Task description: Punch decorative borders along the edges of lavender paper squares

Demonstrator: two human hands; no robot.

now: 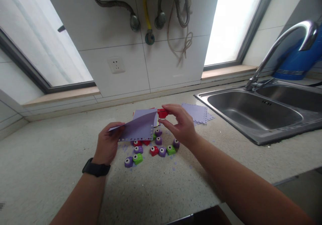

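Note:
My left hand (108, 143) pinches the left side of a purple sheet of paper (139, 127), tilted above the counter with small punched holes along its near and right edges. A red craft punch (162, 113) is squeezed between the thumb and fingers of my right hand (182, 124), at the sheet's upper right corner. Below the hands lie several punches in other colours, among them a green punch (171, 149), a purple punch (128, 162) and a red punch (154, 150). Behind the held sheet rests a stack of paper (144, 112), partly hidden.
Purple sheets with punched edges (197, 112) lie right of my right hand. Tiny purple paper bits are scattered on the speckled counter (75, 144). A steel sink (251, 109) with a tall faucet (279, 40) is at the right, a blue container (294, 62) behind it.

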